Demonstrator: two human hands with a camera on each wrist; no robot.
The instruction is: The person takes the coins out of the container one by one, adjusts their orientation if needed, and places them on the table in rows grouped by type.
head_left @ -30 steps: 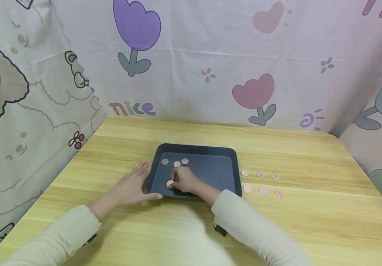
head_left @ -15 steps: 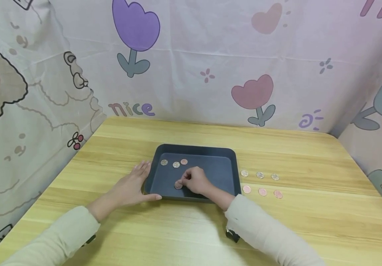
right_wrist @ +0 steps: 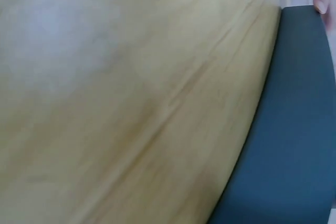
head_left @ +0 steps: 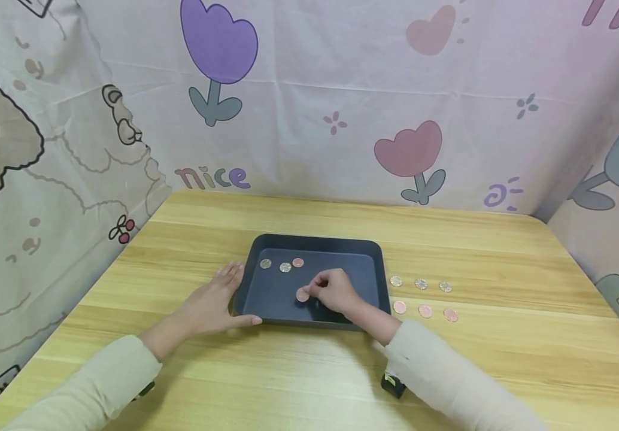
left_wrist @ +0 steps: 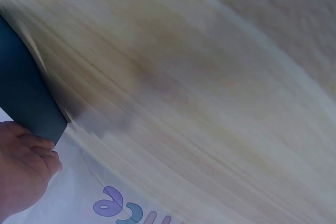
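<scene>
Coin (head_left: pixel 302 294) was pinched by right hand (head_left: pixel 336 291) over tray (head_left: pixel 342 266), room open toward far right; left hand (head_left: pixel 215 303), fingers straight, thumb wide, touched left edge (head_left: pixel 252 257).

The right hand (head_left: pixel 336 291) masks the edge of a coppery coin (head_left: pixel 302 296) inside the tray (head_left: pixel 315 243), forearm (head_left: pixel 378 324) blocking the near right corner! Coins (head_left: pixel 421 284) right of the tray: markings too small to read.

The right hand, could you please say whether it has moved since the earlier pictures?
Yes, the right hand has moved rightward across the dark tray, toward its right wall.
</scene>
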